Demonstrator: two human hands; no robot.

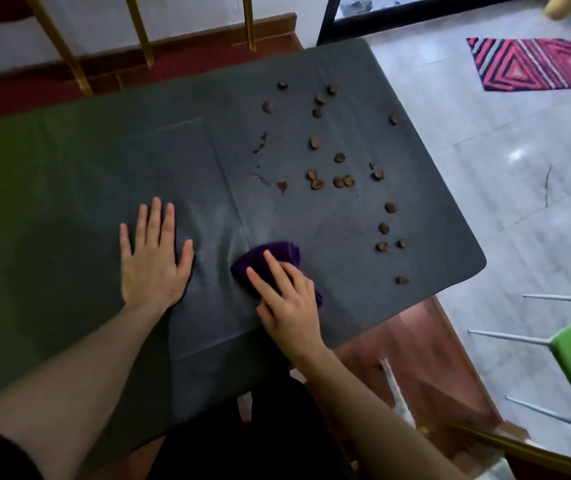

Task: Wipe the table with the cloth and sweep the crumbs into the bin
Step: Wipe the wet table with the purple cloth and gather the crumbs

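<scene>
Head view: left hand point(154, 258) lies flat on the dark tabletop point(69, 202) near the front edge, fingers spread, palm down. Right hand point(285, 299) presses down on the purple cloth point(277, 252) just beside it, also near the front edge, fingers slightly apart and lying over the bunched fabric. Brown crumbs point(315, 180) scattered across the right half, toward the right edge and far right corner, apart from the cloth.
</scene>
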